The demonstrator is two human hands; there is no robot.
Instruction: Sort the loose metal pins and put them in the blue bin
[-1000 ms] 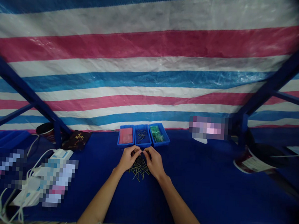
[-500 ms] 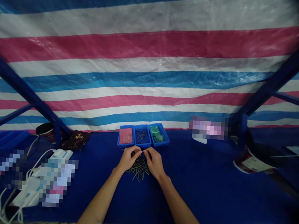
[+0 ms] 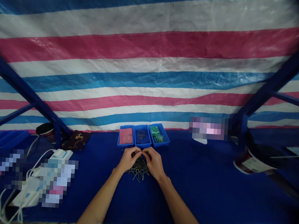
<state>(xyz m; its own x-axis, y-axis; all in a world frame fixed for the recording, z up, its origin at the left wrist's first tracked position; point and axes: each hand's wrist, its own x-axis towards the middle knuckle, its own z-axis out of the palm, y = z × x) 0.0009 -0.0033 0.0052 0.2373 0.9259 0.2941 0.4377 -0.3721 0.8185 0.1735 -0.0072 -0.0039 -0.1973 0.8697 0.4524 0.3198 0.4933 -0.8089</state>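
My left hand [image 3: 128, 159] and my right hand [image 3: 154, 163] hover close together, fingertips meeting just above a loose pile of thin metal pins [image 3: 138, 172] on the blue cloth. Whether the fingers pinch a pin is too small to tell. Just beyond my fingers stand several blue plastic trays in a row. The left tray [image 3: 126, 136] holds a flat pink piece, the middle tray [image 3: 142, 136] holds dark pins, and the right tray [image 3: 158, 134] holds green circuit boards.
The blue cloth-covered table [image 3: 198, 182] runs wide under my arms. White cables and a white power strip [image 3: 60, 154] lie to the left, near a dark patterned pad [image 3: 76, 139]. A labelled bucket [image 3: 255, 160] stands at the right, before a striped tarp [image 3: 151, 75].
My fingertips have drawn slightly closer together above the pile. The pile and the trays have not visibly moved.
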